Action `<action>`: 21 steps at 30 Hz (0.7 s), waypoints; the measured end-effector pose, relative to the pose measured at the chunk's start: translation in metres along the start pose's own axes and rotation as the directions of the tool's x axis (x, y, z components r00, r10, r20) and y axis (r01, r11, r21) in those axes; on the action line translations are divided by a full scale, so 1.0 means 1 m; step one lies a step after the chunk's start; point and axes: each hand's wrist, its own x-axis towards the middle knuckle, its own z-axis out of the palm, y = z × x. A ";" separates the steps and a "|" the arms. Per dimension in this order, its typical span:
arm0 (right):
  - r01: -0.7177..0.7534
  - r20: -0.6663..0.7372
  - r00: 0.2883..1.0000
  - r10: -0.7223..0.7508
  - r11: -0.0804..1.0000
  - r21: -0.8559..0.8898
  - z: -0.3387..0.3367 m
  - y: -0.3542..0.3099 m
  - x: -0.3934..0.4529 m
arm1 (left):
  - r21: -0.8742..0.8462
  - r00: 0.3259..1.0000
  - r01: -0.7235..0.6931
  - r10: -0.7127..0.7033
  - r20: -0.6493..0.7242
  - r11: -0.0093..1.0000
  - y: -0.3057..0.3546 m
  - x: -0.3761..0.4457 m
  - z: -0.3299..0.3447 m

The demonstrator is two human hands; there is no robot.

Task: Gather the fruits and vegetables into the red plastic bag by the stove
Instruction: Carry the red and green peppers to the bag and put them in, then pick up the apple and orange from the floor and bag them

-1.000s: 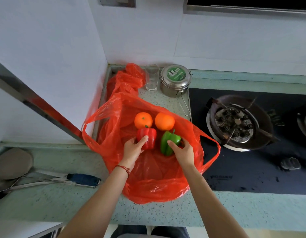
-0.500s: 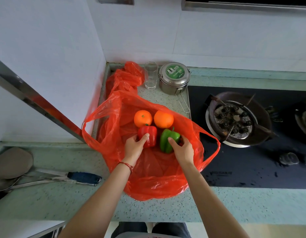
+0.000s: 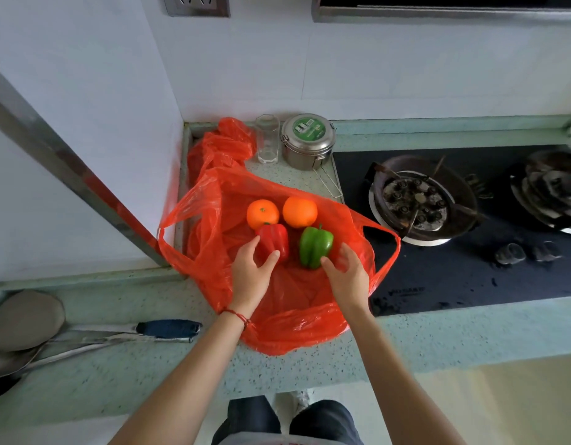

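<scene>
Table (image 3: 438,342): pale green speckled top, a dark stove (image 3: 470,271) set into its right half. The red plastic bag (image 3: 287,329) lies spread open at the stove's left edge, reaching from the table's front edge back toward the left rear corner, mouth wide, loop handles out to either side.

Inside the bag, on the plastic: two oranges side by side toward the back, left orange (image 3: 262,213) and right orange (image 3: 299,211); just in front of them the red pepper (image 3: 272,240) and the green pepper (image 3: 315,245), near each other but apart.

We judge the gathering step all but done: all four pieces we can see sit within the bag's mouth. What is left looks like settling the peppers, then letting go. The next move likely calls for drawing the handles up around the produce without rolling the oranges out.

Left hand (image 3: 250,277): fingers loosely spread, thumb and forefinger tips against the red pepper's near side; a light touch, not a closed grip. Right hand (image 3: 349,279): fingers spread, thumb tip at the green pepper's lower end, other fingers resting off it on the plastic. Neither hand has anything clamped.

Behind the bag near the rear edge: a steel tin (image 3: 306,142), a clear glass (image 3: 267,139).
</scene>
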 end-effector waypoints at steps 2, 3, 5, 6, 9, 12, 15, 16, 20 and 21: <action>0.063 -0.012 0.998 -0.064 0.996 -0.065 -0.003 0.004 -0.013 | 0.055 0.993 -0.120 0.119 0.019 0.991 -0.001 -0.008 0.000; 0.094 -0.020 0.995 -0.097 0.989 -0.110 -0.006 0.007 -0.020 | 0.085 0.985 -0.173 0.170 0.043 0.981 -0.002 -0.012 0.001; 0.151 -0.055 0.984 -0.167 0.964 -0.217 -0.011 0.013 -0.033 | 0.134 0.960 -0.272 0.259 0.105 0.953 -0.007 -0.019 0.004; 0.172 -0.076 0.977 -0.199 0.947 -0.272 -0.014 0.018 -0.039 | 0.153 0.943 -0.320 0.300 0.143 0.935 -0.008 -0.023 0.007; 0.181 -0.108 0.964 -0.242 0.898 -0.402 -0.027 0.037 -0.053 | 0.239 0.877 -0.467 0.413 0.244 0.851 -0.006 -0.035 0.015; 0.108 -0.148 0.970 -0.195 0.884 -0.455 -0.046 0.056 -0.066 | 0.323 0.807 -0.583 0.486 0.336 0.745 -0.001 -0.046 0.025; 0.024 -0.211 0.964 -0.161 0.844 -0.535 -0.070 0.077 -0.080 | 0.367 0.740 -0.667 0.519 0.428 0.648 0.005 -0.056 0.038; 0.003 -0.232 0.960 -0.158 0.832 -0.555 -0.078 0.083 -0.085 | 0.369 0.719 -0.689 0.523 0.458 0.624 0.007 -0.059 0.043; -0.085 -0.305 0.945 -0.117 0.814 -0.575 -0.113 0.110 -0.111 | 0.356 0.634 -0.766 0.536 0.557 0.535 0.021 -0.079 0.070; -0.113 -0.324 0.941 -0.099 0.811 -0.575 -0.122 0.117 -0.119 | 0.342 0.615 -0.780 0.536 0.579 0.525 0.025 -0.085 0.078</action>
